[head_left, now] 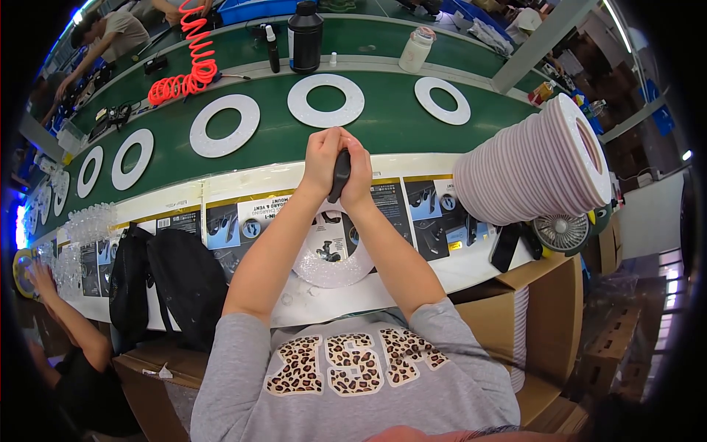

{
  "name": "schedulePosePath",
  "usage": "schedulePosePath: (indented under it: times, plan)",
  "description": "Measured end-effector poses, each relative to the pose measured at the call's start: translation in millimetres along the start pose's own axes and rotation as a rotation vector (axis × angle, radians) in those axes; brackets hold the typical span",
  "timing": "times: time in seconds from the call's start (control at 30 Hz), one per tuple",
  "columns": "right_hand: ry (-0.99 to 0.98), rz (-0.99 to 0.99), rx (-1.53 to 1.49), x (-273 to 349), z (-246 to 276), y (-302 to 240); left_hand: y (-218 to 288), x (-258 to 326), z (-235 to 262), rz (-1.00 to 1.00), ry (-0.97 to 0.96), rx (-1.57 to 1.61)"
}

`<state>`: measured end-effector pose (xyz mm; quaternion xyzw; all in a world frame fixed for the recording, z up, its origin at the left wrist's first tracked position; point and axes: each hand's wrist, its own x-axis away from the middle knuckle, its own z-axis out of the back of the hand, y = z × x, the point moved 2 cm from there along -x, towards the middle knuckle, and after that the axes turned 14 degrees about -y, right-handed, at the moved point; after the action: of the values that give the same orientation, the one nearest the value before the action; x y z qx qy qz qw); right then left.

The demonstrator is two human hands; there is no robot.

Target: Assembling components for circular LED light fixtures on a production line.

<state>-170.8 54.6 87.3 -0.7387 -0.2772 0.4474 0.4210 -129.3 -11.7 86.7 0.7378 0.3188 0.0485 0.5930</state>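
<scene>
In front of me, my left hand (321,160) and my right hand (357,168) are pressed together, fingers closed. A dark, rounded, handle-like object (341,175) sticks out between the palms; its far part is hidden by the hands, so its kind does not show. Beneath my forearms a flat white ring (324,275) lies on the printed sheets of the worktable. Just past my hands, another white ring (350,120) rests on the green belt (272,158).
A tall stack of pale rings (508,169) leans at the right, near a small fan (561,232) and a phone (505,247). A black bag (184,283) sits at the left. Bottles (305,40) and a red coiled hose (193,74) stand behind. A co-worker's hand (40,278) shows far left.
</scene>
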Motion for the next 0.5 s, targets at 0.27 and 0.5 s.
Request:
schedulePosePath:
  times: [0.27,0.5]
  plan:
    - [-0.016,-0.044,-0.119,-1.2,-14.4,-6.9,14.8,8.1,2.5,0.04,0.02,0.075]
    - [-0.044,-0.053,-0.177,5.7,-34.2,-2.1,20.4,25.6,20.6,0.071,0.054,-0.011]
